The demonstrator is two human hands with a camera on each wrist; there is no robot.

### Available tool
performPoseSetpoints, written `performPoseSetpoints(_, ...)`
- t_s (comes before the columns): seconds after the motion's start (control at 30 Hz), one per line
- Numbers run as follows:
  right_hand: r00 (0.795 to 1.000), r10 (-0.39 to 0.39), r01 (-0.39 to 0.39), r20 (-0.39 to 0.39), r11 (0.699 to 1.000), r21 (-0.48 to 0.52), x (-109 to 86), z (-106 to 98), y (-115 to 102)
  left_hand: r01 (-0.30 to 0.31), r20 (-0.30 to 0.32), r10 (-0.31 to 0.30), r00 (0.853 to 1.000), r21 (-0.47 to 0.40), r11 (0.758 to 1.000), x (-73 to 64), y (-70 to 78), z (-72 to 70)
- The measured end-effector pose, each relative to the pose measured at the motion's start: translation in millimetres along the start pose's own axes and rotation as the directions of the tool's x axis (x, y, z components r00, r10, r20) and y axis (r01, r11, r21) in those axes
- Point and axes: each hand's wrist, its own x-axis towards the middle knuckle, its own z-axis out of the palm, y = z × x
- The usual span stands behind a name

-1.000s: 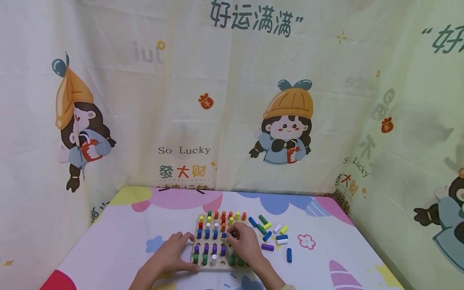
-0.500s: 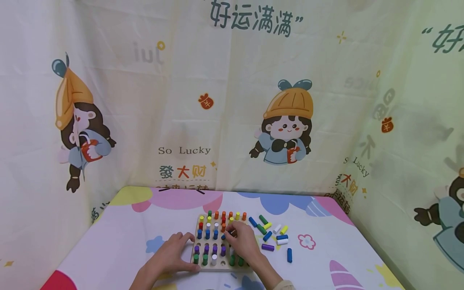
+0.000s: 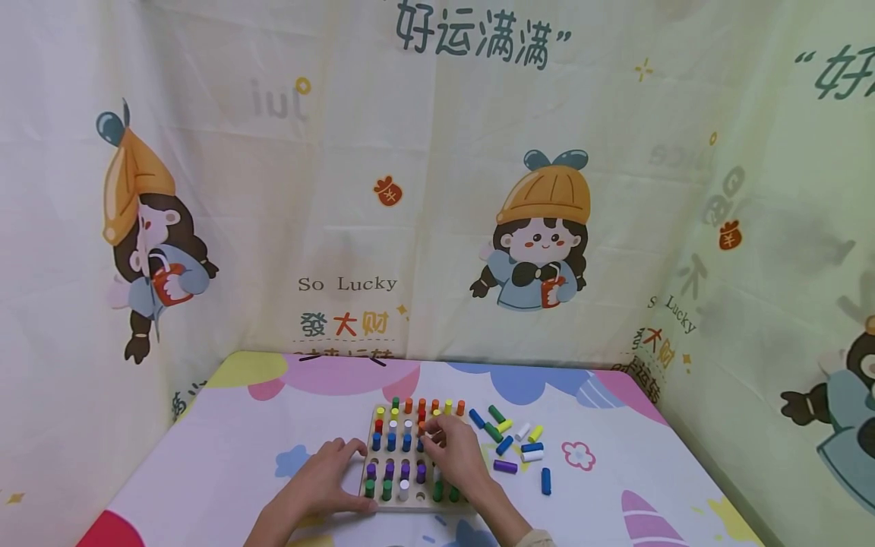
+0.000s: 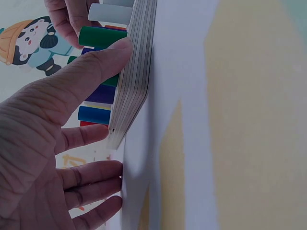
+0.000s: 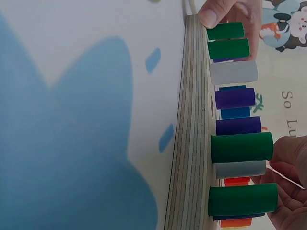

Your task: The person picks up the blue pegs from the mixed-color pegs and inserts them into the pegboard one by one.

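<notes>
A wooden pegboard (image 3: 393, 507) on the table holds rows of upright coloured pegs. My left hand (image 3: 328, 475) braces its near left corner. In the left wrist view the left thumb (image 4: 108, 60) lies on the board's edge and the forefinger tip touches it farther along; the other fingers stretch out relaxed. My right hand (image 3: 456, 454) is over the board's right half, thumb and forefinger pinching at the top of a blue peg (image 3: 421, 446), fourth in the blue row. In the right wrist view, green pegs (image 5: 242, 147) partly hide the right fingers (image 5: 290, 151).
Loose pegs in blue, green, yellow and white lie right of the board, with a purple peg (image 3: 505, 466) and a lone blue peg (image 3: 545, 481) nearer the front. Printed cloth (image 3: 410, 228) walls in the patterned table (image 3: 219, 456). A hole (image 3: 420, 496) shows in the front row.
The blue peg in the right fingers has gone from tilted to upright in its row. The right hand has shifted slightly up in the head view; the left hand keeps its place.
</notes>
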Motion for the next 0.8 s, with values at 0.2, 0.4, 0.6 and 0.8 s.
performPoseSetpoints(0.2,1.000,-0.012,0.012,-0.026,1.000,-0.001,-2.7,-3.1,0.7,-0.001,0.000,0.001,1.000,-0.004,1.000,0.5,0.4,0.4)
performPoseSetpoints(0.4,0.998,-0.032,0.032,-0.058,0.999,0.000,-6.5,-8.5,3.7,0.012,0.004,-0.012,1.000,-0.007,1.000,1.2,-0.4,0.8)
performPoseSetpoints(0.6,0.995,-0.032,0.033,-0.093,0.999,0.012,-12.7,-16.5,6.1,0.016,0.004,-0.016,1.000,-0.003,1.000,2.0,-0.7,1.4)
performPoseSetpoints(0.8,0.991,-0.018,0.024,-0.131,0.999,0.046,-18.2,-26.7,10.3,0.014,0.002,-0.014,1.000,-0.005,1.000,2.1,-0.8,1.7)
